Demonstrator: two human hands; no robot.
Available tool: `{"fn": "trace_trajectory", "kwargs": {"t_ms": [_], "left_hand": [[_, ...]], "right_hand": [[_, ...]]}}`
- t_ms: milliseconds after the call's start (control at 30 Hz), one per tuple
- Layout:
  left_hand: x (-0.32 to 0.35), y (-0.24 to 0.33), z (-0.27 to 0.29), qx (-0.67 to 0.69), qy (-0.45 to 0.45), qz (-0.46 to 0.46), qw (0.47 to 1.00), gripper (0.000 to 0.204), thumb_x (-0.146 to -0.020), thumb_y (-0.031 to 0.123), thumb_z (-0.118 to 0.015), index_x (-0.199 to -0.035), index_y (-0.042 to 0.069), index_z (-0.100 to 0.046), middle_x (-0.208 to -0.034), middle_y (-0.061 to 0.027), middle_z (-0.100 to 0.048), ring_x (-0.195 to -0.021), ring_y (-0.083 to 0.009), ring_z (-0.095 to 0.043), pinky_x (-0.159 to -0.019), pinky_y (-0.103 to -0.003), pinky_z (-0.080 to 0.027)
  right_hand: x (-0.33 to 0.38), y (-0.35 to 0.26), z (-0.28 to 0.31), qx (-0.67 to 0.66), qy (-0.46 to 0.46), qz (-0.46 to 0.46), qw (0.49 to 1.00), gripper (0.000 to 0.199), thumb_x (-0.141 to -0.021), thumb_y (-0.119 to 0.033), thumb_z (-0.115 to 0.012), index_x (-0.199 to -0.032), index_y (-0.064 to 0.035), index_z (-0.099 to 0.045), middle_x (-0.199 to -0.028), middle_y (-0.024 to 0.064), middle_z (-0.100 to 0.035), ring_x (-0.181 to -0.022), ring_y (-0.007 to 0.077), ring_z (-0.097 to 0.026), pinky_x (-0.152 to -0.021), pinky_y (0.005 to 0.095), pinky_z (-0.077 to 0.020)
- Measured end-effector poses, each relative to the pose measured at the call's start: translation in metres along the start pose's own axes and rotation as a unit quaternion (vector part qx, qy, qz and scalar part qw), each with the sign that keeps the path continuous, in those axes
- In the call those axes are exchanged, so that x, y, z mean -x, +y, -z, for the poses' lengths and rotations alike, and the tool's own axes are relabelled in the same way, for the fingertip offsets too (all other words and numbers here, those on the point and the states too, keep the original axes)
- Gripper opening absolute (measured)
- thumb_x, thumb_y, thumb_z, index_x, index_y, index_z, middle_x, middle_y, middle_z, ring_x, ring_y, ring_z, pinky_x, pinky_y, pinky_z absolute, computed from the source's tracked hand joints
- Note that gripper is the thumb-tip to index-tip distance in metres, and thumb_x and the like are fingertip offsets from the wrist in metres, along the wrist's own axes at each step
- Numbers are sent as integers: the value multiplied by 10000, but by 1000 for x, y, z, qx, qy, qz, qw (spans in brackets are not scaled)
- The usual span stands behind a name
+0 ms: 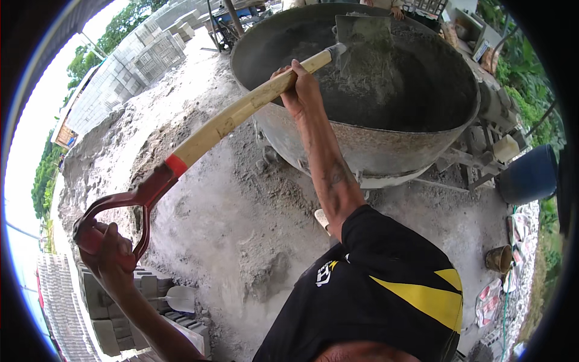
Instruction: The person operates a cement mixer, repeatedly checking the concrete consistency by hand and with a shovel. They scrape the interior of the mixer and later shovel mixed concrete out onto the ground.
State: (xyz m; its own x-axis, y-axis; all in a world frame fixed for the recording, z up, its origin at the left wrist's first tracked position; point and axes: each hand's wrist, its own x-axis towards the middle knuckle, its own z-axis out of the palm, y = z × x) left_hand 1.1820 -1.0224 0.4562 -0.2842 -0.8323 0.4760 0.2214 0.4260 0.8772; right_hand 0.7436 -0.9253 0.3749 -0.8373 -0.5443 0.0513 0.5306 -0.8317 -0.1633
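A shovel with a pale wooden shaft slants from lower left to upper right. My left hand is closed around the grip of its red D-shaped handle. Farther up, my right hand wraps the shaft a little below the metal socket. The flat grey blade, smeared with wet mix, is over the inside of a large round metal tub. Dark grey material coats the tub's inside; whether the blade touches it I cannot tell.
Behind the tub's far rim, part of another person's hand shows. A blue barrel and a rusty bucket stand at right. Concrete blocks are stacked at lower left, beside another shovel blade. A heap of grey sand lies left.
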Motion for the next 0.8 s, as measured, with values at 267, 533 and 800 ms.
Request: {"fn": "trace_trajectory", "kwargs": {"t_ms": [267,533,800], "left_hand": [[87,28,-138,-12,-132,18,991,389,-770,18,-815,-1055,42,-553,-765,-25,-609,-603,-66,-558,-521,-210,-457],[97,-13,-147,-66,-71,-247,964,372,-743,67,-848,-1020,18,-605,-868,-76,-635,-758,-148,-625,-751,-280,-508],[85,12,64,-282,-60,-401,869,211,-859,67,-720,-854,37,-510,-840,-87,-575,-825,-264,-589,-807,-443,-502]], "right_hand": [[-52,-156,45,101,-26,82,991,225,-1021,-162,-520,-1123,-49,-354,-917,112,-457,-759,217,-524,-682,415,-528],[-60,-181,7,164,-94,76,979,343,-1036,-209,-508,-1219,-11,-296,-933,143,-466,-796,258,-545,-727,443,-548],[46,9,-60,228,-203,-50,951,472,-962,-253,-646,-1157,103,-405,-1036,194,-529,-990,390,-659,-861,503,-622]]}}
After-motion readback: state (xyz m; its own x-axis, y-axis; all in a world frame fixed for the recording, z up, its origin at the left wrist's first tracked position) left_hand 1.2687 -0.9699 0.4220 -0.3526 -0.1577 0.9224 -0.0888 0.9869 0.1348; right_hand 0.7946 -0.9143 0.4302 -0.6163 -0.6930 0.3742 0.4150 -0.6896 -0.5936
